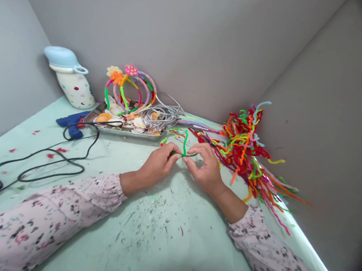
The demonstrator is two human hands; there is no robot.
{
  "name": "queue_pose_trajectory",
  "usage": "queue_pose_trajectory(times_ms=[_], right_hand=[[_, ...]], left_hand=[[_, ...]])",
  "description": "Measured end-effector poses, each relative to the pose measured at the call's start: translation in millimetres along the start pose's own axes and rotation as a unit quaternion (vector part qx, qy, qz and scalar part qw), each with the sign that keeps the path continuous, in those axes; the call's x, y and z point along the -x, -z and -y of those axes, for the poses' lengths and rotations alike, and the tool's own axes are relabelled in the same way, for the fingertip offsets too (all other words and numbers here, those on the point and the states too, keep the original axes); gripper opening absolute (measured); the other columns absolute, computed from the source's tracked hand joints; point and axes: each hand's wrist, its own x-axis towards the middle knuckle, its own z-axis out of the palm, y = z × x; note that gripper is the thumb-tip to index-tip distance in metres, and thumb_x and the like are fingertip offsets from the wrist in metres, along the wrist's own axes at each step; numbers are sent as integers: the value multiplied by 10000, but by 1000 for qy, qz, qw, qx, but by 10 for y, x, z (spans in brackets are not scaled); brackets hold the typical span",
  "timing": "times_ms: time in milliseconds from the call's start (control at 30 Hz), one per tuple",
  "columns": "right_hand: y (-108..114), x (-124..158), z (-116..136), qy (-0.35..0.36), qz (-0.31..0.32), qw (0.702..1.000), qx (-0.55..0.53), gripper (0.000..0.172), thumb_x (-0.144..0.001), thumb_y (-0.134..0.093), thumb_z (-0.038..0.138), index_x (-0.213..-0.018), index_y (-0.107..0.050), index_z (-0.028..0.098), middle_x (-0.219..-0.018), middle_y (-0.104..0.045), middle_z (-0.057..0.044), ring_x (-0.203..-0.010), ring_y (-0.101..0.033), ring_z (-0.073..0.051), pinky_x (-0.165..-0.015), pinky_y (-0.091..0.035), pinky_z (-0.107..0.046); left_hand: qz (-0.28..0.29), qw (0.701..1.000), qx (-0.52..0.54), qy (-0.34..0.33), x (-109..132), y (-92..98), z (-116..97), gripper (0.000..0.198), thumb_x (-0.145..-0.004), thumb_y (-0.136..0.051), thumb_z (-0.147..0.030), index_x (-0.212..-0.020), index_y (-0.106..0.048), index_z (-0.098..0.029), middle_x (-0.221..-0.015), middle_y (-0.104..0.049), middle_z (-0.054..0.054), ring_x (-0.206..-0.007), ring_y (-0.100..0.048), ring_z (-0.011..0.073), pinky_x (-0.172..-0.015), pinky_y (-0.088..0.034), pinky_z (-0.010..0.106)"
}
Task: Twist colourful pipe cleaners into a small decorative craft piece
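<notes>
Between nine and ten o'clock, a glue gun (72,121) is seen; at ten, a metal tray (131,135) is loaded with flowered hoops (118,78). At the clock's centre, a green pipe cleaner (185,143) is pinched by the left hand (157,162), its free end pointed toward twelve. A grey band (193,155) is closely bracketed by the right hand (207,168); whether it is gripped cannot be told. If the pinch is eased, the bend could be slackened; by the strand heap (246,136) at two, it could be snagged.

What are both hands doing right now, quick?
Left hand: closed, pinching the green fuzzy stick low down.
Right hand: curled, thumb tip by the green fuzzy stick; can't tell how tight its grip is.
</notes>
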Motion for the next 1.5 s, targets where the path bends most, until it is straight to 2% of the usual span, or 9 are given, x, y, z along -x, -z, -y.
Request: queue_pose_trajectory(times_ms=[633,1500], right_hand=[[-25,-2,-62,77,-7,992,97,73,-839,-651,272,-900,-621,247,-842,-675,-7,-835,-589,-187,-822,-405,-381],[-16,-5,-41,67,15,991,116,53,-868,-611,290,-880,-617,238,-844,-668,-18,-837,-580,-189,-834,-395,-374]], left_hand=[[-7,1000,3,-3,2,-7,6,111,-912,-474,-256,-911,-534,-163,-714,-567,-5,-649,-502,117,-590,-374,234],[-11,999,-27,-23,2,9,17,119,-907,-484,-262,-904,-545,-159,-747,-585,-1,-655,-501,114,-630,-388,249]])
